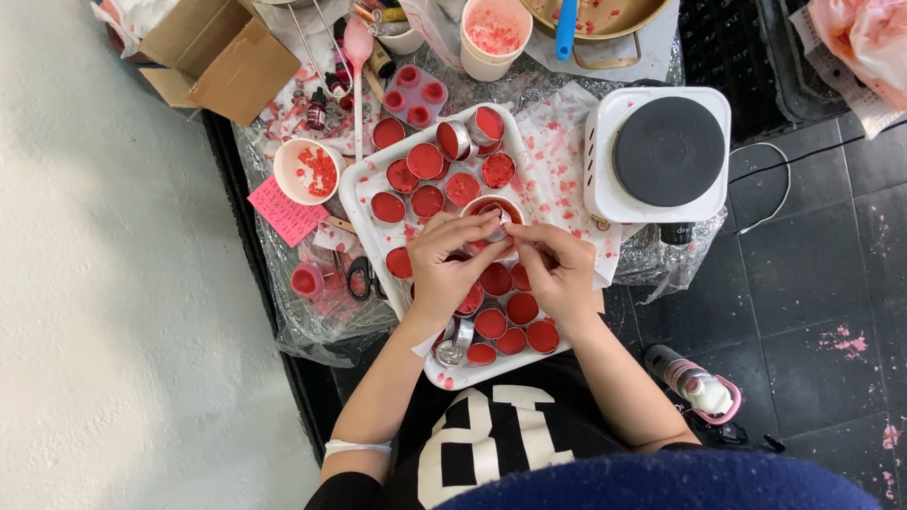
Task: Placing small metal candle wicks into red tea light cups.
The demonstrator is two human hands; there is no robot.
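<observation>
A white tray holds several small round metal tins filled with red wax. Over the middle of the tray, my left hand and my right hand meet around one small silver tin with red wax. My left hand cups it from the left, and my right hand's fingertips pinch at its rim. A couple of tins at the tray's far end lie tipped on their sides, and an empty one lies near my left wrist.
A white hot plate with a black disc stands right of the tray. Left of the tray are a white bowl of red bits, a pink note, scissors and a cardboard box. A pink silicone mould, cups and a pan lie beyond.
</observation>
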